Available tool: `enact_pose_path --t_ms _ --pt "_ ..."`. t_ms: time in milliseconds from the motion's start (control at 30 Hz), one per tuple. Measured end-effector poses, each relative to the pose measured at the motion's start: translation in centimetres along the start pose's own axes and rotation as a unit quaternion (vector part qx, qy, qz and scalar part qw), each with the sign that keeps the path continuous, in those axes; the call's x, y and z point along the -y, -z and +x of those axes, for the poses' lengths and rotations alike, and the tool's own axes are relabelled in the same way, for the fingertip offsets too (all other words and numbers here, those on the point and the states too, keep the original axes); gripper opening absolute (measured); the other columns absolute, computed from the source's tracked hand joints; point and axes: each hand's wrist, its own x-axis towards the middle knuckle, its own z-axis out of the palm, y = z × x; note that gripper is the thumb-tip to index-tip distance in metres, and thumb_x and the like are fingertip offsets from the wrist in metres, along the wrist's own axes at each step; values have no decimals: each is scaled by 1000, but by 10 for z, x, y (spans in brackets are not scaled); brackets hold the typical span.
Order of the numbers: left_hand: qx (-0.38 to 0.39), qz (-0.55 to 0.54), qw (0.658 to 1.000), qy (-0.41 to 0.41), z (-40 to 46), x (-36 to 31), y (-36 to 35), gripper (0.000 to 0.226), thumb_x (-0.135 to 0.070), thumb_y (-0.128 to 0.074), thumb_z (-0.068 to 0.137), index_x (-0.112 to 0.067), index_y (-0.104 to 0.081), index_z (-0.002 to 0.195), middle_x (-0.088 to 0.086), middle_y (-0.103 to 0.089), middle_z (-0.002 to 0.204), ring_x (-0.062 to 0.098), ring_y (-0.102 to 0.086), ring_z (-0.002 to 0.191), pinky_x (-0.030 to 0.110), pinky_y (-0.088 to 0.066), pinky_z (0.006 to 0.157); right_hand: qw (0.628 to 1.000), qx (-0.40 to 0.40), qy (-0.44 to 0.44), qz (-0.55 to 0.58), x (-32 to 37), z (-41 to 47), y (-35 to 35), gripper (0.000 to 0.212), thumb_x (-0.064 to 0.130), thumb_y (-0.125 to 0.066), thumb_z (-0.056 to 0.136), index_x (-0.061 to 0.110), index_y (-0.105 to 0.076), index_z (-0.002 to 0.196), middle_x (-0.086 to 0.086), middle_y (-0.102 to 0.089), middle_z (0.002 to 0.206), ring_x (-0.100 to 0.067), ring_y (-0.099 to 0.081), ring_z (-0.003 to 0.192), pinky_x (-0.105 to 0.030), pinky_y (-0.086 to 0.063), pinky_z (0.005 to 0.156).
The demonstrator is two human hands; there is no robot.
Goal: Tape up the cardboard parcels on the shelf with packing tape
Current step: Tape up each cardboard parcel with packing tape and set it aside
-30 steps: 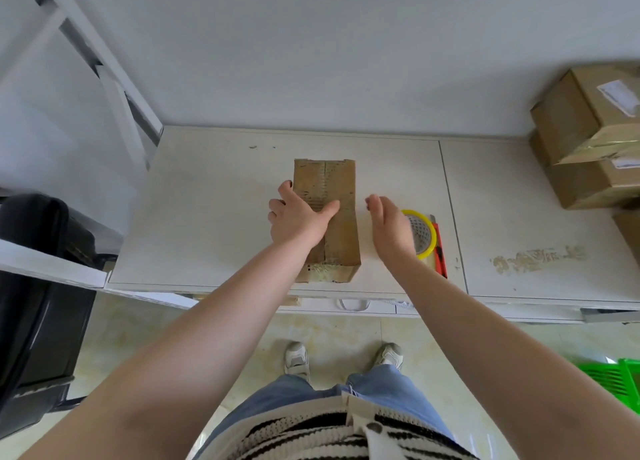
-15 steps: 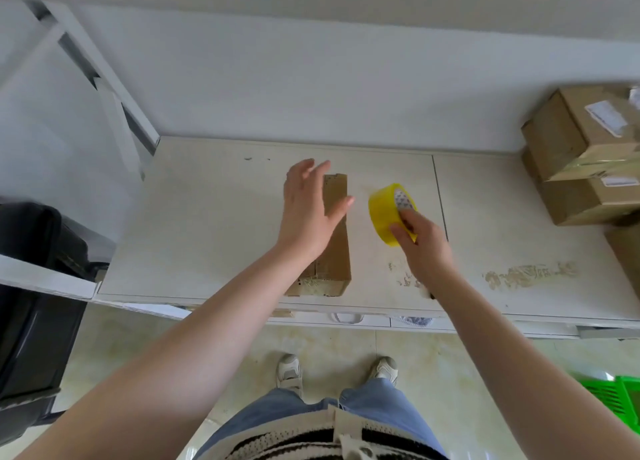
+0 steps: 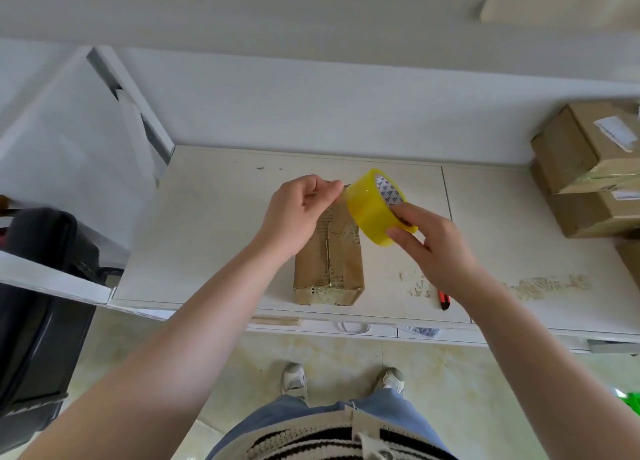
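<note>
The right hand (image 3: 438, 248) gripped the yellow packing tape roll (image 3: 375, 206); at its nine o'clock, the left hand (image 3: 298, 210) pinched the free end. Next, probably, drawing tape over the cardboard parcel (image 3: 329, 265).

Packing or storeroom corner, white shelf (image 3: 214, 238), stacked cardboard parcels (image 3: 585, 168), tape residue (image 3: 550, 284), tiled floor (image 3: 346, 355)

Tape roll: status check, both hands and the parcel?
Right hand grips tape roll above parcel. Left hand pinches at the tape end. Parcel flat on shelf, top seam untaped. Nothing blocking.
</note>
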Motion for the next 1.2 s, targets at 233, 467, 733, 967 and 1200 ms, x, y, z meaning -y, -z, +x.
enact_pose_path --t_ms 233,467,733,967,1200 --pt "-16 -32 999 -23 1 0 9 21 -19 -68 93 -19 -63 72 -14 -68 79 -2 -61 75 20 -47 79 999 4 42 -14 8 8 -5 41 40 -46 94 3 -64 101 12 -51 78 -4 -40 68 -9 -37 65" --pt "6 -123 992 -16 -5 -19 8 24 -18 -64 96 -13 -55 73 -4 -70 80 23 -73 86 41 -57 88 997 -25 -64 -42 -2 22 28 39 43 -55 86 5 -56 76 -6 -47 62 -14 -37 59 -19 -28 52" --pt "54 -383 901 198 1 -14 8 17 6 -51 95 -4 -56 84 17 -68 77 22 -74 69 24 -59 62 991 85 -95 -40 4 33 35 31 32 -57 97 12 -57 73 9 -41 54 -7 -39 52 -17 -30 50" --pt "103 -167 967 163 4 -11 2 16 -7 -75 83 -8 -71 99 5 -73 82 14 -73 73 21 -57 65 984 131 -100 -64 -8 40 29 50 48 -53 94 7 -50 65 5 -35 54 -12 -32 51 -31 -29 55" --pt "-55 37 994 85 15 20 -12 12 -20 -82 78 -17 -71 80 0 -70 73 6 -61 64 19 -49 64 973 142 -176 -53 -35 52 22 36 50 -66 86 21 -59 65 3 -55 66 -19 -53 67 -33 -42 64"
